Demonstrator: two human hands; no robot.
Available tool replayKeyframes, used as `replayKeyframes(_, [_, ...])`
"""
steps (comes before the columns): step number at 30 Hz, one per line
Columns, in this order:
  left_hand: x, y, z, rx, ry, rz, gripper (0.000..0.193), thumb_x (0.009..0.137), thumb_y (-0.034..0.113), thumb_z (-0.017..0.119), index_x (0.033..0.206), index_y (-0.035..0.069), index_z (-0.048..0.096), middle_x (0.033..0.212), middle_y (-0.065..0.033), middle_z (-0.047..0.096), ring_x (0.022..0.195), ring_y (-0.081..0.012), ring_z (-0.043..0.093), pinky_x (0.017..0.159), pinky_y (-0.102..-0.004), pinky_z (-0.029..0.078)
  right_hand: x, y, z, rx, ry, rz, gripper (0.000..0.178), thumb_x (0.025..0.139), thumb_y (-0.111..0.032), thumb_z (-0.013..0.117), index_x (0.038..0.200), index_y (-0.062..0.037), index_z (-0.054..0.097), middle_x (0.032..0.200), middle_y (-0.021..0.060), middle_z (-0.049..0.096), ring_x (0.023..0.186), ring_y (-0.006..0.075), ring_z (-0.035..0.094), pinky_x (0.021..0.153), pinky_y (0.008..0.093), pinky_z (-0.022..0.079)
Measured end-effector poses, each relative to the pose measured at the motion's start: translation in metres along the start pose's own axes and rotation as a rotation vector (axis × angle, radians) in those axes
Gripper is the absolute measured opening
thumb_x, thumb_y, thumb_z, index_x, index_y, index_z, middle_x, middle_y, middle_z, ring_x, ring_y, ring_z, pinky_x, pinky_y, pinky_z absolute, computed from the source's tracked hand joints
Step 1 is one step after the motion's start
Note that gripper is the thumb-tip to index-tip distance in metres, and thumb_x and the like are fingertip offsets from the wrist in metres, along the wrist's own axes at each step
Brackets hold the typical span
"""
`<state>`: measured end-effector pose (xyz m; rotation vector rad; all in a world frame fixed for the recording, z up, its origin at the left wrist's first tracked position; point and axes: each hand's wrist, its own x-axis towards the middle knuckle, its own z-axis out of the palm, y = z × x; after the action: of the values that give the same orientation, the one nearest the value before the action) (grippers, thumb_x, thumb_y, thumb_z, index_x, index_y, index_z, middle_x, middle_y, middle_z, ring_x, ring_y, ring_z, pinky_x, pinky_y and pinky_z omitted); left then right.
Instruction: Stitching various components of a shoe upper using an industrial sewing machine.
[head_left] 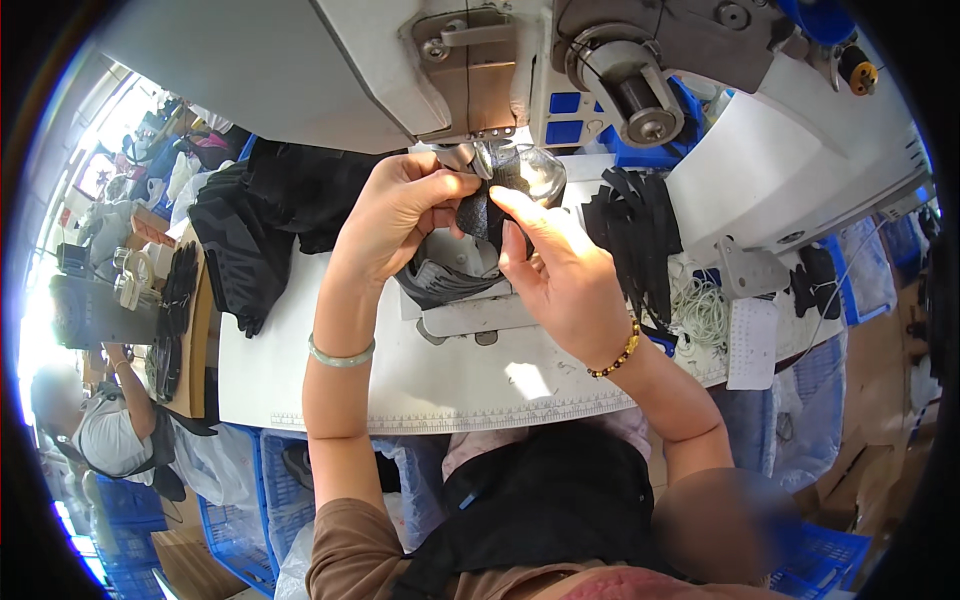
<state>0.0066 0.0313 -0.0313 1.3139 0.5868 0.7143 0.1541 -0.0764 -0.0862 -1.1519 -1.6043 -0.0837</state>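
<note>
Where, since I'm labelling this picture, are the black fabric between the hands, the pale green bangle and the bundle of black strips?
Black fabric [478,219], head view: its textured surface.
Pale green bangle [341,361], head view: middle of its visible band.
Bundle of black strips [636,234], head view: its middle.

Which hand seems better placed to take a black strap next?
Probably the right hand: it is nearer the black straps, while the left hand is farther off, at the dark fabric.

Wide fisheye view, down from the head

Worn on the head, the left camera faces steeply down at close range, centring the left hand [408,208] and right hand [568,272] over a white table [268,372], the wearer's torso [550,490] below.
</note>
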Motion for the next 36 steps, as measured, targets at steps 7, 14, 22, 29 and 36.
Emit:
replayKeyframes(7, [-0.001,-0.004,-0.006,-0.028,0.007,0.001,0.009,0.082,0.004,0.059,0.084,-0.005,0.062,0.077,-0.0078,0.062,0.059,-0.0090,0.058,0.052,-0.0211,0.050,0.004,-0.006,-0.001,-0.146,-0.017,-0.070,0.040,0.074,-0.005,0.065,0.114,-0.0057,0.056,0.075,0.0097,0.058,0.053,0.0217,0.059,0.046,0.0286,0.049])
replayKeyframes(14, [-0.004,-0.005,0.003,-0.089,0.050,0.015,0.010,0.084,0.005,0.058,0.082,-0.004,0.062,0.077,-0.0065,0.061,0.060,-0.0091,0.056,0.051,-0.0219,0.048,-0.002,0.006,0.001,0.080,-0.017,-0.002,0.035,0.081,0.004,0.060,0.115,-0.0046,0.058,0.085,0.0070,0.060,0.060,0.0082,0.056,0.050,0.0219,0.047])
replayKeyframes(22, [0.001,-0.005,0.004,-0.125,0.088,0.030,0.014,0.084,0.006,0.058,0.073,-0.001,0.059,0.073,-0.0057,0.060,0.057,-0.0090,0.054,0.051,-0.0216,0.047,-0.004,0.007,-0.003,0.728,-0.041,0.428,0.029,0.085,-0.003,0.060,0.106,-0.0048,0.039,0.083,0.0054,0.060,0.060,0.0032,0.054,0.047,0.0163,0.042])
replayKeyframes(29, [-0.001,-0.006,0.010,-0.194,0.150,0.051,0.011,0.087,0.006,0.052,0.084,-0.003,0.059,0.078,-0.0071,0.061,0.056,-0.0082,0.053,0.048,-0.0234,0.045,-0.003,0.012,0.001,0.815,0.101,0.326,0.026,0.084,0.001,0.061,0.095,-0.0048,0.038,0.077,0.0012,0.054,0.062,0.0011,0.050,0.049,0.0163,0.040])
replayKeyframes(36, [-0.005,-0.006,0.001,-0.125,0.035,0.035,0.011,0.085,0.004,0.055,0.084,-0.006,0.060,0.075,-0.0092,0.062,0.060,-0.0122,0.058,0.052,-0.0230,0.049,-0.014,0.020,-0.002,0.569,0.005,0.041,0.027,0.082,0.010,0.057,0.093,-0.0025,0.035,0.074,0.0033,0.051,0.060,0.0020,0.047,0.051,0.0149,0.038])
